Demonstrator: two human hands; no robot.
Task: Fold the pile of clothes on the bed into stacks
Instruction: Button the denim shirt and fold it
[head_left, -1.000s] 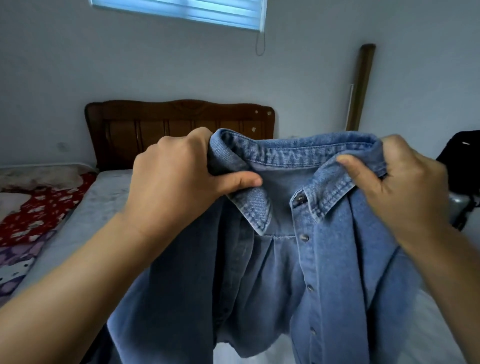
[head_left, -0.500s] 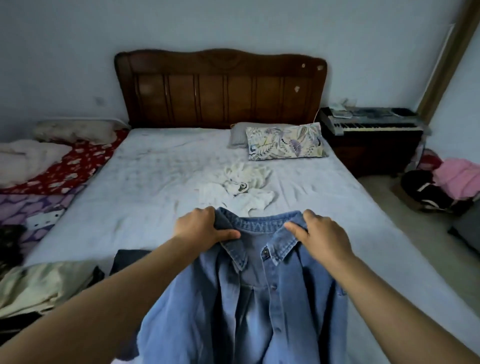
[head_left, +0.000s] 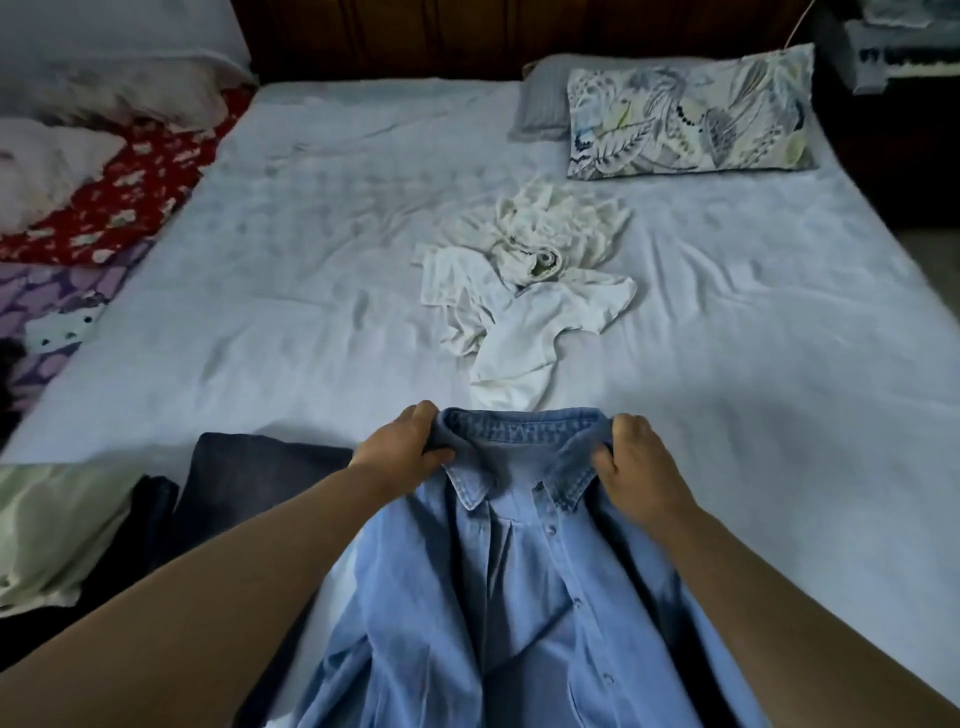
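Note:
A blue denim shirt (head_left: 524, 587) lies front up on the near part of the bed (head_left: 291, 270), buttons showing, collar away from me. My left hand (head_left: 402, 449) grips the left end of the collar. My right hand (head_left: 636, 467) grips the right end. Beyond the collar a crumpled heap of white clothes (head_left: 530, 291) lies in the middle of the bed. A folded dark garment (head_left: 249, 478) sits flat just left of the shirt.
A leaf-patterned pillow (head_left: 691, 114) and a grey one lie at the headboard. Red and purple bedding (head_left: 119, 187) lines the left side, with a pale green cloth (head_left: 47, 535) at near left. A keyboard (head_left: 904, 52) stands at top right.
The shirt has come down from in front of my face to the bed, both hands still on the collar. My view has tilted down toward the mattress.

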